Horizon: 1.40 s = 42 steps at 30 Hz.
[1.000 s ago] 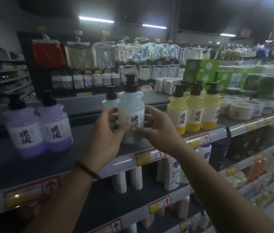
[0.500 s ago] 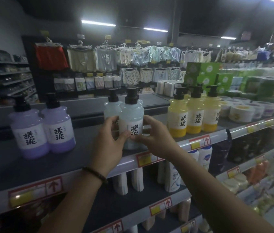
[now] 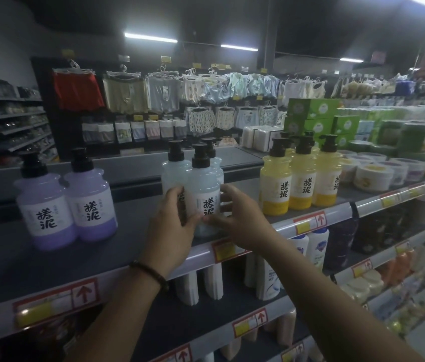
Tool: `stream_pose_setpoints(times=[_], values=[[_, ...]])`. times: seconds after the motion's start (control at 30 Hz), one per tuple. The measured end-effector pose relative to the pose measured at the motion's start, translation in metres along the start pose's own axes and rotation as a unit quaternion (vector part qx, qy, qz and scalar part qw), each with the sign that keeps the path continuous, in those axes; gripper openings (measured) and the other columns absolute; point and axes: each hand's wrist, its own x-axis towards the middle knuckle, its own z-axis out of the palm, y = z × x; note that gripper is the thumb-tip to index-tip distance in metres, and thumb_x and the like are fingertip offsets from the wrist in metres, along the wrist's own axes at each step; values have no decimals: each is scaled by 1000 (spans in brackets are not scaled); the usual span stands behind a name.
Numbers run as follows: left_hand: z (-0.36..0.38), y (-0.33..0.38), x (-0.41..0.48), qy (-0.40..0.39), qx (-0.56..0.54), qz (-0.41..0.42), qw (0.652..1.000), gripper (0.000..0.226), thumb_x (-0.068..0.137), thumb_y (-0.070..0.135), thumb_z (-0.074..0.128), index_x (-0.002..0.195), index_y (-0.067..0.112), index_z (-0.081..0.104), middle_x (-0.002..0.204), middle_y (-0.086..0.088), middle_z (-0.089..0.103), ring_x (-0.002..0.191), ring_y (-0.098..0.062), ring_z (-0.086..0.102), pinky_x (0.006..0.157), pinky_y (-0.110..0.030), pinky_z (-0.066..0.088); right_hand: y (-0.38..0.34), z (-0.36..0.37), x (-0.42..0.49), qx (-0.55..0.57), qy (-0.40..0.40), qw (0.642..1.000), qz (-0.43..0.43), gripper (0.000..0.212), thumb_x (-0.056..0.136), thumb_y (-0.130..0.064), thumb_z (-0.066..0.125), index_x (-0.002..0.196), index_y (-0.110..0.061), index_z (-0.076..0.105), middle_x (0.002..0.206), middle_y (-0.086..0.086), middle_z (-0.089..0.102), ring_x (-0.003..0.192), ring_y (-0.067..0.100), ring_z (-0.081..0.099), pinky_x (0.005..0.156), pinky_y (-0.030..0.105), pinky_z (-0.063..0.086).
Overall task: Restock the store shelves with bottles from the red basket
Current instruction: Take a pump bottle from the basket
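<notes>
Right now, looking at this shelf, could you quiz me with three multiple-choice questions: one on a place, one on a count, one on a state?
1. Where do the purple bottles stand, relative to the pale blue bottle being held?
A. To its left, on the same shelf
B. On the shelf below
C. To its right

2. How many purple bottles are there?
A. Five
B. Two
C. Four

3. The pale blue bottle gripped by the left hand and the right hand is:
A. lying on its side
B. upside down
C. upright

Answers: 1 A, they stand further left on the same top shelf. 2 B, one pair stands side by side. 3 C, its black pump points up.
</notes>
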Motion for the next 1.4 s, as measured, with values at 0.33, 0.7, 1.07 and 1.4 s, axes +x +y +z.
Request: stream_pose_setpoints(times=[0.33,0.7,1.07,1.4], values=[[1,-3,-3,-13,61,6,998,63,88,19,81,142,26,49,133,2,68,113,-15,70,92,-28,58,1,3,-3,-65,23,998,6,79,81,-24,93,149,-22,53,132,-2,71,117,15,69,96,38,62],[2,-1,-1,-4,77,9,997,62,89,19,80,142,22,49,135,0,67,116,-17,69,91,-25,54,-2,4,-2,-67,27,997,8,75,83,-19,91,148,-20,53,133,0,70,109,6,65,77,15,55],[-3,-2,-1,-8,60,-4,998,60,90,17,78,141,26,48,135,1,67,115,-18,69,91,-27,57,-3,5,-5,-81,35,996,11,74,84,-21,90,149,-23,53,134,0,71,117,14,69,95,29,60],[-9,4,-16,46,7,27,999,38,92,27,77,125,27,58,110,11,67,91,0,67,70,-15,54,-4,5,-32,-63,122,991,4,60,91,-40,82,144,-24,58,121,-9,71,112,2,67,96,29,60]])
